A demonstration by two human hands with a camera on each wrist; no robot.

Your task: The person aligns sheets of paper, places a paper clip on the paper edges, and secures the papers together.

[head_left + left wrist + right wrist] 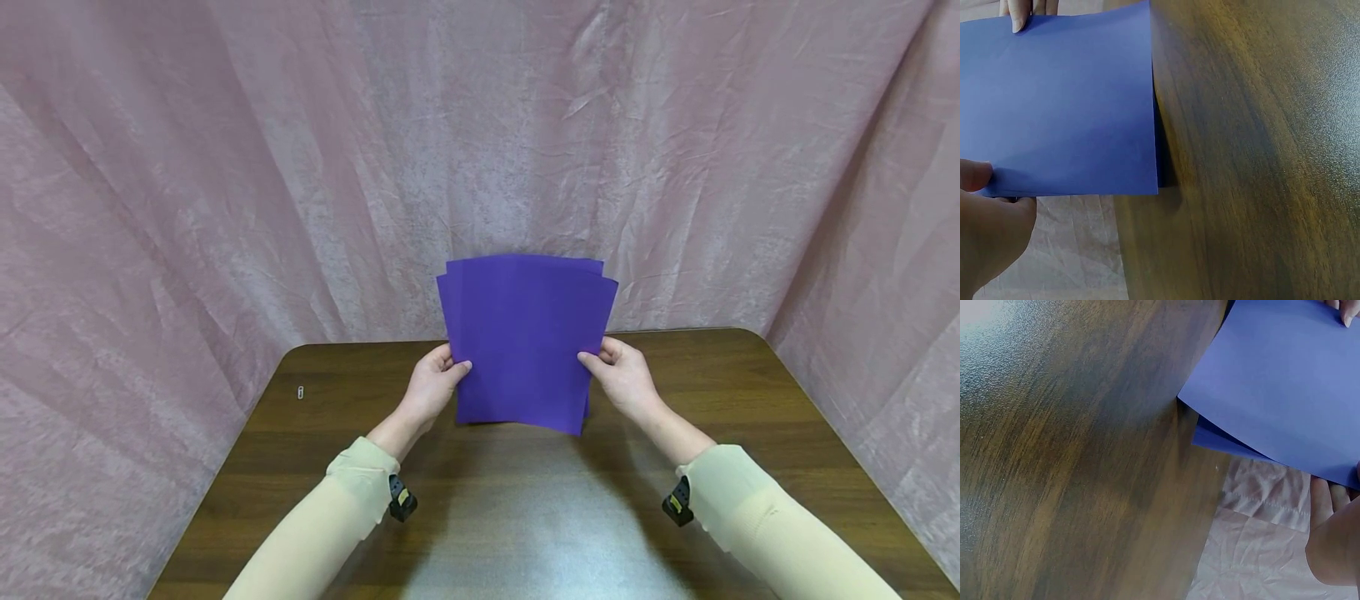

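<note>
Purple sheets of paper (525,342) stand nearly upright over the far part of the table, held between both hands. Their edges do not line up: one sheet's top and lower right corner show behind the front one. My left hand (433,383) pinches the left edge, thumb on the near face and fingers behind. On the opposite edge my right hand (626,377) pinches the same way. In the right wrist view the front sheet (1279,387) fans apart from the rear sheet (1225,440) at a bottom corner. The left wrist view shows the paper's near face (1066,106).
A small paper clip (301,392) lies on the brown wooden table (255,475) at the far left. Pink curtains (525,125) hang behind the table and along its sides. Dark wrist cameras sit at both sleeve cuffs.
</note>
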